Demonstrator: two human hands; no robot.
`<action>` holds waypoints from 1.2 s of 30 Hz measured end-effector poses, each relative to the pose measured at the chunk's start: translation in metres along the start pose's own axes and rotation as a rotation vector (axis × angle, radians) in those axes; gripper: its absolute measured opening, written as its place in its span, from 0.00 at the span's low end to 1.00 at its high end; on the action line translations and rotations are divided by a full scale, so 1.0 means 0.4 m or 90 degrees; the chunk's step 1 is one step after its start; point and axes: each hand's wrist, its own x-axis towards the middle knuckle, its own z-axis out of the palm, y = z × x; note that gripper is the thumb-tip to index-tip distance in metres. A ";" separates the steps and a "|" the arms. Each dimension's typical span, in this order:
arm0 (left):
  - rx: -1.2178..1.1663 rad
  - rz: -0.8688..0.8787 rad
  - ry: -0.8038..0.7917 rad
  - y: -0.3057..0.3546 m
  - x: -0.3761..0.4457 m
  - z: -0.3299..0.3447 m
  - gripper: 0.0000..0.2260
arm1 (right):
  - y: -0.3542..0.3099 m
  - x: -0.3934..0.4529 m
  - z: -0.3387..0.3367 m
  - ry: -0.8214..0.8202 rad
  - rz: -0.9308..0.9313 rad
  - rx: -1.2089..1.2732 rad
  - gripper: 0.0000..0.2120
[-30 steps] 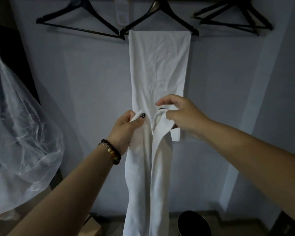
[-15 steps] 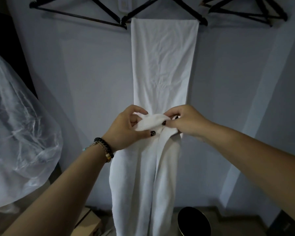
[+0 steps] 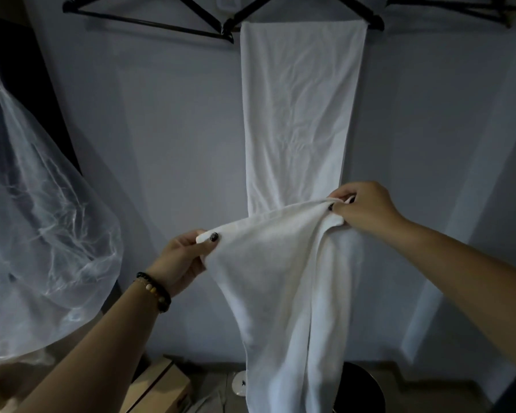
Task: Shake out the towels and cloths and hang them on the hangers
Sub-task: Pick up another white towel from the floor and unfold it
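Two hands, left hand (image 3: 181, 257) and right hand (image 3: 362, 207), thumbs and fingers pinching white towel's (image 3: 283, 263) top edge, stretched between them

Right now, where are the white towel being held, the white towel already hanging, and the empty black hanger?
held white towel (image 3: 268, 263): head view, spread upper part.
hanging white towel (image 3: 301, 99): head view, middle.
empty black hanger (image 3: 149, 22): head view, bottom bar.

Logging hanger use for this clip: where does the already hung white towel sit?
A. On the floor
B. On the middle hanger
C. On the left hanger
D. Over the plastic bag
B: the hung towel drapes from the middle hanger; the left hanger is bare.
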 end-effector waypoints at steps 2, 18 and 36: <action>-0.060 0.017 0.063 0.002 0.014 0.018 0.14 | 0.018 -0.004 0.002 -0.052 0.022 -0.015 0.10; -0.306 0.031 0.292 -0.009 -0.028 0.246 0.11 | 0.114 -0.175 0.020 0.076 -0.184 0.032 0.04; -0.566 0.025 0.427 0.049 -0.084 0.224 0.08 | 0.135 -0.138 -0.023 0.032 -0.200 0.021 0.09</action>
